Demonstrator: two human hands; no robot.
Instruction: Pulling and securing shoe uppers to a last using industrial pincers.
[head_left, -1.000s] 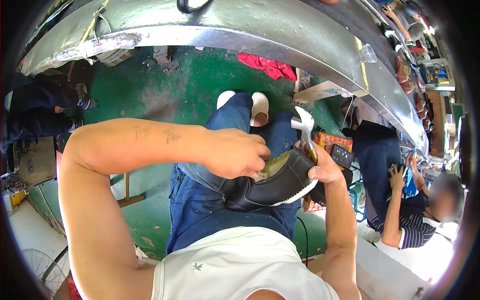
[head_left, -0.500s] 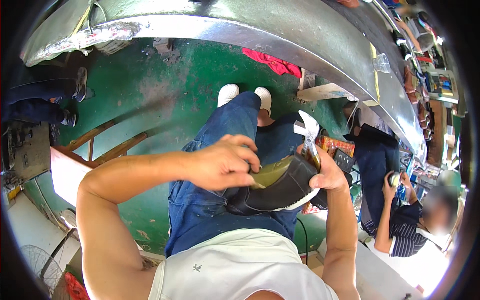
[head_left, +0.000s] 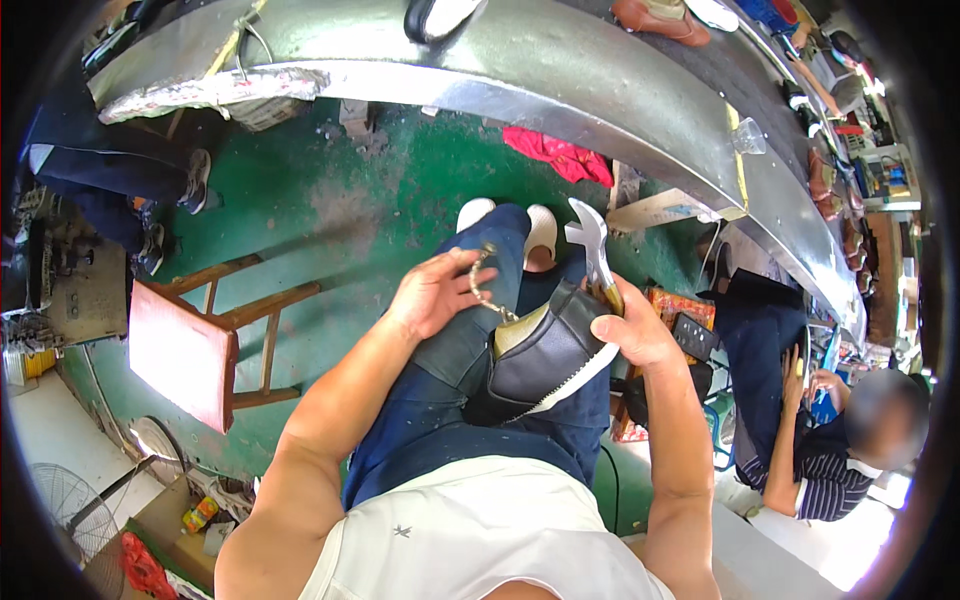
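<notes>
My right hand is wrapped round a black shoe with a white sole edge, thumb on its side. That same hand also holds a hammer, its silver claw-like head up and its yellowish handle against the shoe. Olive-yellow material shows in the shoe's opening. From there a beaded-looking, curved beige strip rises beside the fingertips of my left hand. The left fingers are spread and loosely bent; no firm grip on the strip shows. The shoe is over my lap.
A wooden stool stands at the left. A metal-edged bench curves across the far side, with shoes on it. A red cloth lies beneath it. At the right a seated person works; another person's legs show far left.
My left hand has drawn back from the shoe opening, up and left, with its fingers opening. The beige strip has come into sight. The view has shifted, showing more of the stool and bench.
</notes>
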